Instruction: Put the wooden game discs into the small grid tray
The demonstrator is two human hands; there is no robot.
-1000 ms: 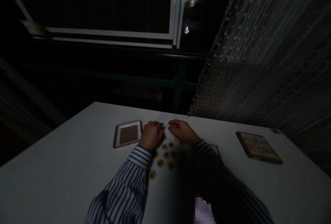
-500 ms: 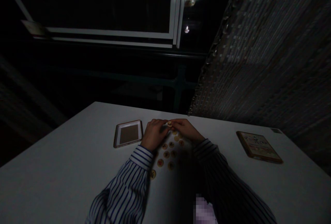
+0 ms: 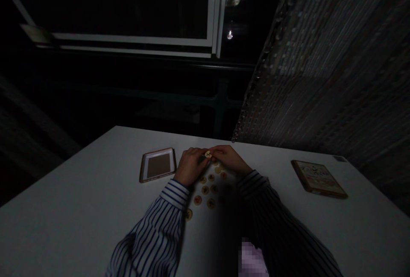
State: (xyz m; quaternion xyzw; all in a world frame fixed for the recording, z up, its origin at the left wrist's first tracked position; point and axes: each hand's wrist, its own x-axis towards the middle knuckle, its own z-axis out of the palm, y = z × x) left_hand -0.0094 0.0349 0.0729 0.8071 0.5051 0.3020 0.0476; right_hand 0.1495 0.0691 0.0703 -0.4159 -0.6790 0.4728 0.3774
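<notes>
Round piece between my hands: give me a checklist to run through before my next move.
1. Right hand has a grip on the round piece: ok, it appears so.
2. Left hand firmly on that piece: cannot tell.
3. Dark mark on its face showing: ok.
4. All loose pieces clearly lit: not ok, deep shadow falls beside the right forearm.
5. Left hand clear of the open tray: cannot tell, very close.
6. Patterned box clear of both hands: ok.

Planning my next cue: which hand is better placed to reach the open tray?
Probably the left hand: it sits beside the tray, while the right hand is farther off, beyond the held piece.
</notes>
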